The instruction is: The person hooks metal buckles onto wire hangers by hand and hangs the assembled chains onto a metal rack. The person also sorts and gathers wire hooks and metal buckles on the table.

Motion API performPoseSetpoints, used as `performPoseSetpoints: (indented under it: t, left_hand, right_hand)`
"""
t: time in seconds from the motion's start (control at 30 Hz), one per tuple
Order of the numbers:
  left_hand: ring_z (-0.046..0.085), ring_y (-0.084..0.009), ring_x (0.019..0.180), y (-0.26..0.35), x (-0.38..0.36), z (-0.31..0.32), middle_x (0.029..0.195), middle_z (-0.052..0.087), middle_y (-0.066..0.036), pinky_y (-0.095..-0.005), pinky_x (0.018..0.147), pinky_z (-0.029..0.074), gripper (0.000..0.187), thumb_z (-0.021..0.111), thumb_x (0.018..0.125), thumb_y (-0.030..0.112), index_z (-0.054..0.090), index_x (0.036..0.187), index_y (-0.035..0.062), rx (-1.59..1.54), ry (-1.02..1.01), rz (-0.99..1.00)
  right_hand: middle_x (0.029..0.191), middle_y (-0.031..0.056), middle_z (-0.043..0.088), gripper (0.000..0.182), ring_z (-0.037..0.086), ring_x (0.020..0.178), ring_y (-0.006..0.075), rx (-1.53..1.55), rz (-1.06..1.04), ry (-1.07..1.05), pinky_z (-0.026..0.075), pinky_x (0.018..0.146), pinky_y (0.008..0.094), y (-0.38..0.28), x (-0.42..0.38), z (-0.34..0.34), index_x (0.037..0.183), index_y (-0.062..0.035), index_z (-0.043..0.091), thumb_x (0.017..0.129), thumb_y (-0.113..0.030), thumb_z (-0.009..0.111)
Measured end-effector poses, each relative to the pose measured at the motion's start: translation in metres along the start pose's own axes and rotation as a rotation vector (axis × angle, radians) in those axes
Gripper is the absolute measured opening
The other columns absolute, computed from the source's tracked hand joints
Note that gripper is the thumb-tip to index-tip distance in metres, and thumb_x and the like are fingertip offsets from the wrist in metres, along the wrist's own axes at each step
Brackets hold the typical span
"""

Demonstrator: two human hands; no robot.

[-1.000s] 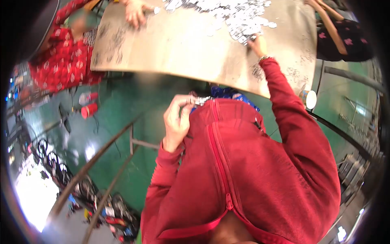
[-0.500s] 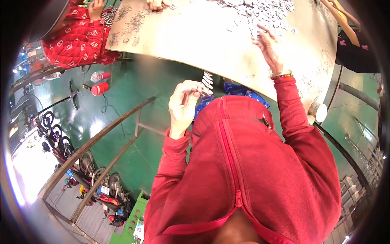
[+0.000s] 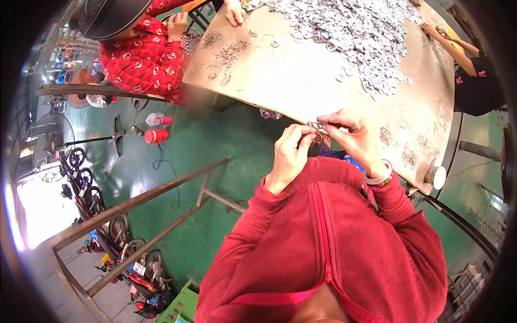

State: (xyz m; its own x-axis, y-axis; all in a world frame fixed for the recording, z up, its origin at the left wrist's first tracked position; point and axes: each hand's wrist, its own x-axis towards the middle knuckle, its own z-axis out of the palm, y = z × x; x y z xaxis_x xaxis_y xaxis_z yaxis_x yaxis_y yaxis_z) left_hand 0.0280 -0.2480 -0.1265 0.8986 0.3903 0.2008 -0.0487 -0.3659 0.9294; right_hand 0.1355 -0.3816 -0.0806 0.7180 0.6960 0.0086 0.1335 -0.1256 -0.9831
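My left hand point(image 3: 291, 153) is closed, thumb and fingers pinching a small dark metal piece in front of my chest, by the table's near edge. My right hand point(image 3: 355, 137) meets it from the right, its fingertips pinched on a small flat metal buckle point(image 3: 316, 125) with a slot in it. The two hands' fingertips almost touch, and the parts between them are too small to make out fully. Beyond them, a large pile of similar grey metal buckles point(image 3: 350, 32) spreads over the table point(image 3: 258, 70).
Small dark wire-like pieces point(image 3: 229, 56) lie in clusters at the table's left and right. A paper cup point(image 3: 435, 176) stands at the right corner. A co-worker in a red patterned top point(image 3: 142, 62) sits at left; another person's arm point(image 3: 452, 46) reaches in at right. A metal rail point(image 3: 145, 202) runs at left.
My right hand has come back from the pile toward my chest and now holds a buckle against my left hand's piece. The view has shifted, showing more of the pile.
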Motion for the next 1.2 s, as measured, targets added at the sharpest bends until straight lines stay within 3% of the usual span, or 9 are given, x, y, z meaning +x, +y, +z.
performPoseSetpoints:
  t: [0.2,0.33,0.5,0.63,0.77,0.87,0.9,1.03,1.2]
  left_hand:
    - [0.058,-0.0243,0.076,-0.008,-0.006,-0.008,0.084,0.061,-0.009,-0.0323,0.063,0.046,0.013,0.062,0.075,-0.004,0.058,0.086,0.0014,0.01,-0.053,0.067]
    - [0.06,-0.0142,0.087,-0.023,0.002,-0.016,0.106,0.062,-0.008,-0.0242,0.069,0.047,0.037,0.069,0.075,0.008,0.057,0.11,0.0023,-0.272,0.078,-0.075]
    - [0.061,-0.0113,0.074,-0.114,0.104,-0.039,0.079,0.067,-0.012,-0.0263,0.068,0.047,0.024,0.059,0.086,0.018,0.066,0.091,-0.0035,0.135,0.153,-0.268]
    - [0.059,-0.0318,0.082,-0.22,0.188,-0.029,0.084,0.064,-0.015,-0.0378,0.073,0.046,0.018,0.059,0.081,0.016,0.067,0.088,0.0011,0.562,0.108,0.019]
    - [0.055,-0.0332,0.088,-0.253,0.217,-0.022,0.09,0.06,-0.015,-0.042,0.077,0.044,0.017,0.057,0.081,0.016,0.064,0.087,0.0018,0.744,-0.057,0.081]
    - [0.054,-0.0347,0.091,-0.294,0.203,-0.023,0.097,0.059,-0.018,-0.042,0.08,0.044,0.02,0.052,0.083,0.013,0.06,0.097,-0.0001,1.101,-0.014,0.524]
    - [0.052,-0.0349,0.099,-0.297,0.205,-0.021,0.104,0.056,-0.02,-0.0406,0.085,0.043,0.023,0.047,0.084,0.009,0.055,0.103,-0.0022,0.8,-0.122,0.027]
    - [0.054,-0.0385,0.083,-0.2,0.176,-0.015,0.088,0.058,-0.023,-0.042,0.075,0.042,0.02,0.046,0.088,0.01,0.055,0.098,-0.0044,0.566,-0.02,-0.07]
    - [0.054,-0.0111,0.072,-0.078,0.113,-0.024,0.082,0.055,-0.007,-0.0254,0.06,0.047,0.02,0.049,0.093,0.012,0.054,0.1,-0.006,-0.091,0.073,-0.273]
  right_hand:
    - [0.086,0.0084,0.064,0.018,0.06,0.07,0.0119,0.539,0.243,0.142,0.051,0.065,0.0231,0.007,-0.015,0.021,0.099,0.0042,0.064,0.081,0.004,0.062]
    - [0.086,0.0087,0.064,0.016,0.06,0.069,0.012,0.624,0.181,0.029,0.05,0.064,0.0225,0.007,-0.013,0.02,0.093,0.002,0.066,0.078,0.007,0.062]
    - [0.083,0.0076,0.065,0.014,0.061,0.071,0.012,0.51,0.162,-0.236,0.048,0.063,0.0228,0.009,0.003,0.013,0.089,0.0014,0.067,0.077,0.006,0.063]
    - [0.081,0.0089,0.065,0.017,0.061,0.075,0.015,0.438,0.069,-0.367,0.048,0.068,0.0267,0.022,0.019,0.01,0.089,0.0002,0.067,0.074,0.005,0.062]
    - [0.082,0.0077,0.065,0.018,0.06,0.074,0.0148,0.454,0.081,-0.431,0.048,0.068,0.0276,0.03,0.027,0.004,0.09,-0.0003,0.067,0.074,0.005,0.062]
    - [0.082,0.0078,0.064,0.019,0.06,0.074,0.0144,0.414,0.088,-0.437,0.048,0.068,0.0269,0.036,0.03,-0.001,0.091,-0.0006,0.067,0.074,0.005,0.061]
    - [0.082,0.0081,0.064,0.019,0.06,0.074,0.014,0.372,0.074,-0.432,0.048,0.067,0.0264,0.041,0.029,0.001,0.091,-0.0009,0.067,0.073,0.003,0.062]
    - [0.077,0.009,0.066,0.02,0.063,0.069,0.0146,0.397,0.032,-0.335,0.049,0.062,0.0271,0.031,0.026,0.008,0.091,-0.0005,0.067,0.072,-0.001,0.061]
    - [0.074,0.0106,0.066,0.028,0.063,0.067,0.0155,0.379,0.056,-0.233,0.049,0.062,0.0281,0.022,0.021,0.022,0.094,-0.0005,0.065,0.067,-0.003,0.06]
